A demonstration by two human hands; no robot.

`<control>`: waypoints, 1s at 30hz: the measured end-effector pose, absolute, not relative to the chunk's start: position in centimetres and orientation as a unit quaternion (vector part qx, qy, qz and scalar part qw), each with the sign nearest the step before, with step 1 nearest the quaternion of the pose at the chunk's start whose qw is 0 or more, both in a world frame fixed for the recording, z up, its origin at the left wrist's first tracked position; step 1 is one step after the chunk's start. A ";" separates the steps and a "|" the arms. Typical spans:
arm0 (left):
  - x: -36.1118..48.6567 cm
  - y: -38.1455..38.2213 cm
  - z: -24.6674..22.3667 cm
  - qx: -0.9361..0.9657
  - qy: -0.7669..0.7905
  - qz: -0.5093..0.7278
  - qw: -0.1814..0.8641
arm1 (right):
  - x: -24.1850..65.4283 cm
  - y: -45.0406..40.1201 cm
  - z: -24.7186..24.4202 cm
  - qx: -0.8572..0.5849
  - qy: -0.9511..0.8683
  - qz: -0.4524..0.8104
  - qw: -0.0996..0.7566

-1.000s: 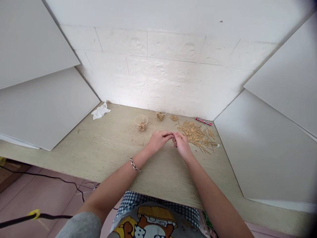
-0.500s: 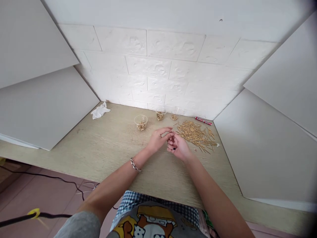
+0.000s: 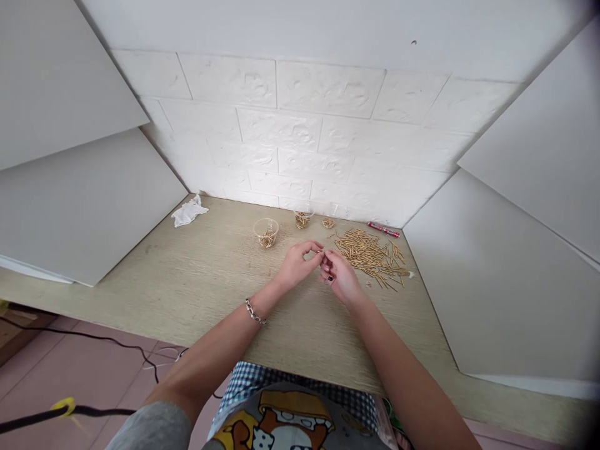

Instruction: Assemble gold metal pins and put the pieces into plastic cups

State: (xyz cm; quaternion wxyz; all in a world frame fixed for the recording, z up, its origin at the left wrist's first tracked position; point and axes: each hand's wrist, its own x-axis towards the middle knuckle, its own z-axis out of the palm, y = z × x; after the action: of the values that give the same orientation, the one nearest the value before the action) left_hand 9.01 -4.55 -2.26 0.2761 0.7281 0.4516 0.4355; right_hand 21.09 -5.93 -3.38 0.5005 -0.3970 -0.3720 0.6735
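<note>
Beside loose gold rods [image 3: 363, 251], hands [image 3: 297, 264] [image 3: 344, 279] together

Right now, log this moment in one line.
left hand: close to right hand | anything held: too small to tell | gold rods: piled near right hand

A small indoor work booth; whether it belongs to a home or a workshop cannot be told. A plain, worn table [image 3: 187, 281] stands against a far white wall [image 3: 300, 134] moulded like brickwork, with pale left boards [image 3: 84, 206] and right boards [image 3: 525, 269] screening its sides. Loose gold-coloured sticks [image 3: 363, 253] and small clear cups [image 3: 257, 235] holding gold-coloured pieces [image 3: 267, 240] suggest handwork. At near left, a black cable [image 3: 94, 337] crosses a pink tiled floor [image 3: 94, 375].
</note>
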 end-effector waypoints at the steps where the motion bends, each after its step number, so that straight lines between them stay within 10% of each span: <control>1: 8.9 -4.5 -2.3 0.743 0.445 0.428 0.258 | 21.1 -5.8 -3.6 -0.409 -0.385 0.653 0.507; 15: 8.0 -3.8 -3.2 0.870 0.382 0.308 0.054 | 22.0 -5.7 -3.8 -0.556 -0.661 0.251 0.436; 30: 8.7 -3.1 -5.2 0.850 0.445 0.236 0.152 | 21.7 -5.4 -4.4 -0.627 -0.763 0.076 0.137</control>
State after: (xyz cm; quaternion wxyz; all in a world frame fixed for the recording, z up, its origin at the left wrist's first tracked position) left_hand 8.74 -3.08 -5.25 0.1521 0.8504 0.4450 0.2358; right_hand 21.66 -5.42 -4.45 0.1368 -0.6270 -0.7631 0.0757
